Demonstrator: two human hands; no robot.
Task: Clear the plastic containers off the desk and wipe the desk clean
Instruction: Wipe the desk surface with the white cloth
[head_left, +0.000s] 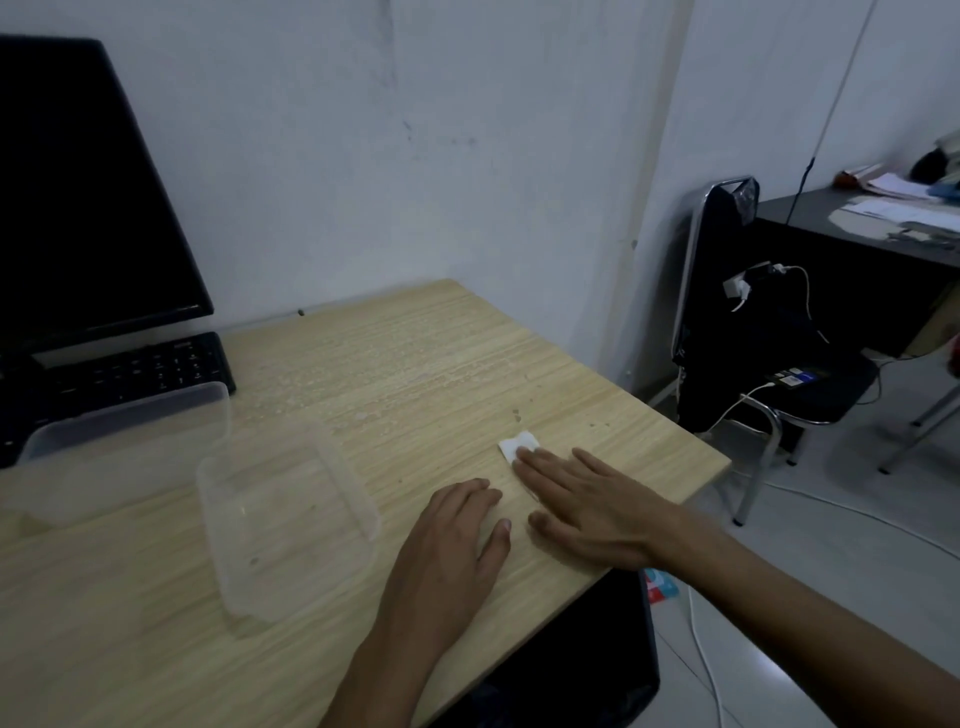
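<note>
Right hand (582, 504) lies flat, fingers straight and together, fingertips pressing a small white tissue (517, 446) onto the counter (415, 364) near its right edge. Left hand (457, 525) rests just beside it, palm down, fingers relaxed and loosely spread, holding nothing.

That tissue looks thin, soft and feather-light; I'd judge it will bunch or tear if dragged hard, so flat finger pressure is the sensible way to drive it. A few dark specks sit on the wood just beyond it, and pale spotting spreads across the far middle of the counter.

The plastic containers haven't left yet. One clear, shallow rectangular tub (291, 530) sits just left of the left hand, open and empty as far as I can tell. A second, frosted and deeper container (124, 452) stands at the left, its far side right up against the black keyboard (140, 371), below the dark monitor (83, 197).

Both look thin-walled, light and a bit flexible, probably slick; taking them by the rolled rim should beat squeezing the walls.

The counter is pale wood-grain laminate, smooth and hard. A black chair (753, 353) stands off its far right corner.
</note>
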